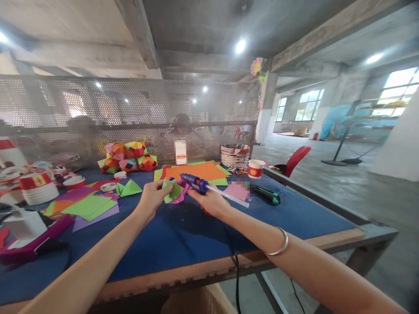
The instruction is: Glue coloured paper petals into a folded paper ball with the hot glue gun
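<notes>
Over the blue tabletop [186, 244], my left hand [153, 196] pinches a folded green paper piece [173, 192]. Magenta folded paper [182, 194] shows behind and beside it. A blue hot glue gun [196, 182] is in my right hand [209, 199], its nozzle pointing left above the green paper. From its back end a clear glue stick [229, 196] sticks out to the right. Whether the nozzle touches the paper I cannot tell. Another folded green paper piece [129, 188] lies to the left of my left hand.
Orange sheets [199, 171] lie beyond my hands; coloured sheets [91, 207] are at left. A utility knife [266, 194], a paper cup [256, 169] and a basket [235, 155] stand or lie right. Folded paper balls [127, 156] sit before a mesh partition [131, 100]. A black cord [237, 270] hangs over the front edge.
</notes>
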{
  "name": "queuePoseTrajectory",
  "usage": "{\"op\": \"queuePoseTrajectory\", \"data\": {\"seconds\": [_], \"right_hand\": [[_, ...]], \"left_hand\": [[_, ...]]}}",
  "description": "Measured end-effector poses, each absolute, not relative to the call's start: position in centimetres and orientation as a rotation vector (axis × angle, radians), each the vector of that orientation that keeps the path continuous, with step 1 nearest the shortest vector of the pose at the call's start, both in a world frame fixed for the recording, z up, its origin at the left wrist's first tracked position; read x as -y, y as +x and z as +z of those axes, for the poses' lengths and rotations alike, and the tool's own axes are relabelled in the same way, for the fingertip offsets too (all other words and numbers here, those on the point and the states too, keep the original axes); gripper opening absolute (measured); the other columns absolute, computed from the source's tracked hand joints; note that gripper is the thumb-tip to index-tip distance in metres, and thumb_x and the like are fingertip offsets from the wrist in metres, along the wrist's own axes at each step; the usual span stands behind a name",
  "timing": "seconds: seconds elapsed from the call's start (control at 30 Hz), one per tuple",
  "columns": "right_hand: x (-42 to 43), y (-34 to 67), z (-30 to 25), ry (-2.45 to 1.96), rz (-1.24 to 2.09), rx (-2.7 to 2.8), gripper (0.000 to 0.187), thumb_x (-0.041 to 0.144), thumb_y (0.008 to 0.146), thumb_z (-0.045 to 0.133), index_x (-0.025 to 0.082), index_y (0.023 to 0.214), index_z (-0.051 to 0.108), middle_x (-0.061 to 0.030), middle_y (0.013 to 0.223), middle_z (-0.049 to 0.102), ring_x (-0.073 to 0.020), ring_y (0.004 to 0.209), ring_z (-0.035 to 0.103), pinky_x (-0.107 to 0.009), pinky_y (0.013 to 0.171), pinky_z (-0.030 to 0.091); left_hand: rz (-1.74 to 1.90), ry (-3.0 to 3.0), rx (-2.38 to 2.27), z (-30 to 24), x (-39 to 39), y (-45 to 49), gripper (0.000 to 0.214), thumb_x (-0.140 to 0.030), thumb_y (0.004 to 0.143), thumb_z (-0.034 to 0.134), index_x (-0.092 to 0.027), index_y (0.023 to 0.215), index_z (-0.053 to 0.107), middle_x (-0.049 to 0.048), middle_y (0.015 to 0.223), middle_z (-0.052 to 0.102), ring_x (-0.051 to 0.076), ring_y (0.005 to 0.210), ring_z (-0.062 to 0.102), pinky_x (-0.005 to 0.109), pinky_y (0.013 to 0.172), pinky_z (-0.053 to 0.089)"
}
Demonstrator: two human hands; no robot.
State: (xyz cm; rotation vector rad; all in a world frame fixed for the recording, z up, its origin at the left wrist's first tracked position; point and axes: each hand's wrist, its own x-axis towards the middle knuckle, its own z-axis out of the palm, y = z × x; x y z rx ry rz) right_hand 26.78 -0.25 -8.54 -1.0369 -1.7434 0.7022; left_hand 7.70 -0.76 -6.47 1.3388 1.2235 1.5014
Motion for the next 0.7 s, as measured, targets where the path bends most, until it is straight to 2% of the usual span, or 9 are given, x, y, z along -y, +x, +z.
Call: {"op": "queuePoseTrajectory", "data": {"seconds": [0.1,0.27,0.5,0.7], "right_hand": [[1.1,26.8,-8.1,-1.108,0.638,1.787,0.022,0.042,0.081,0.068,0.021,0.078,0.074,-0.0005,0.064,0.065,-0.0178,0.062,0.058,-0.027,0.058,0.045],[1.1,26.9,-7.9,-1.029,0.541,1.866,0.020,0.035,0.083,0.064,0.021,0.075,0.075,-0.0028,0.067,0.069,-0.0211,0.070,0.064,-0.030,0.066,0.049],[0.3,27.0,-8.6,-0.997,0.469,1.909,0.019,0.036,0.084,0.064,0.023,0.075,0.074,-0.0010,0.064,0.069,-0.0211,0.065,0.063,-0.030,0.064,0.048],[-0.3,27.0,-9.1,-0.963,0.494,1.894,0.011,0.031,0.084,0.067,0.025,0.080,0.077,-0.0020,0.074,0.075,-0.0240,0.078,0.069,-0.032,0.074,0.052]], "left_hand": [[1.503,1.334,-1.248,-6.7,0.4,7.5,0.038,-0.043,0.045,0.089,-0.014,0.068,0.077,0.0053,0.064,0.075,0.018,0.057,0.064,0.028,0.059,0.048],[1.511,1.305,-1.237,-6.9,0.2,7.4,0.037,-0.041,0.045,0.088,-0.014,0.068,0.077,0.0051,0.065,0.076,0.017,0.058,0.064,0.028,0.060,0.048],[1.509,1.334,-1.254,-6.8,0.2,7.5,0.039,-0.044,0.046,0.088,-0.014,0.068,0.077,0.0047,0.064,0.075,0.018,0.058,0.065,0.029,0.060,0.049],[1.522,1.315,-1.207,-6.7,0.5,7.9,0.037,-0.041,0.044,0.088,-0.014,0.066,0.077,0.0043,0.062,0.075,0.016,0.055,0.063,0.028,0.059,0.049]]}}
